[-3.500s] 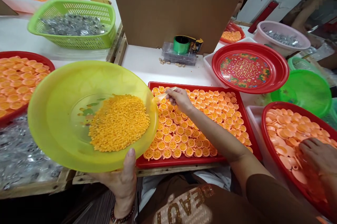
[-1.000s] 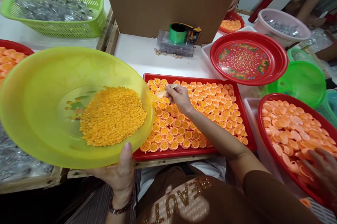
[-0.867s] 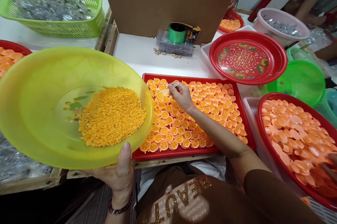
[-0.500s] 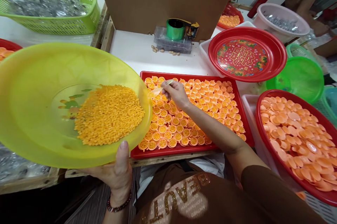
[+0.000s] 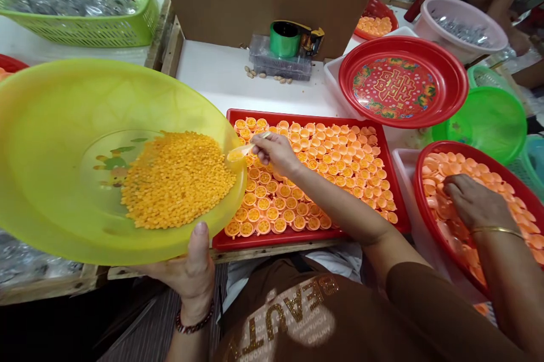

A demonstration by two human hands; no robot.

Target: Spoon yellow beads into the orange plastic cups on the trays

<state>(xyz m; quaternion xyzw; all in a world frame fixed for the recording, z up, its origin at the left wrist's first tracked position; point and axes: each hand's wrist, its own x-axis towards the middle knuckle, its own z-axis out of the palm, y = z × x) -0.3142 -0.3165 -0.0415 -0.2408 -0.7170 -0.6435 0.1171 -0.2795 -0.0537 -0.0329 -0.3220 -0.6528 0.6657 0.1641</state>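
Observation:
My left hand (image 5: pixel 191 271) grips the near rim of a large yellow basin (image 5: pixel 46 181), thumb on top and fingers hidden beneath. The basin tilts toward the right, with a heap of small orange-yellow beads (image 5: pixel 178 181) in its lower right part. Pinched in my right hand (image 5: pixel 274 153) is a small translucent spoon (image 5: pixel 240 152), its bowl at the basin's right rim. Under my right forearm lies a red tray (image 5: pixel 272 242) packed with little orange cups (image 5: pixel 280 203). Many cups toward the left and front hold beads; several at the back right look unfilled.
A co-worker's hand (image 5: pixel 480 203) with a bracelet reaches into a red bowl (image 5: pixel 419 181) of orange discs at right. Behind stand a red patterned plate (image 5: pixel 402 81), a green basin (image 5: pixel 488 124) and a tape dispenser (image 5: pixel 284 39). A lime basket (image 5: pixel 97 30) of clear-wrapped pieces stands back left.
My right hand has moved left with the spoon, from above the tray's back left cups to the basin's rim. A co-worker's hand has come into the red bowl at right.

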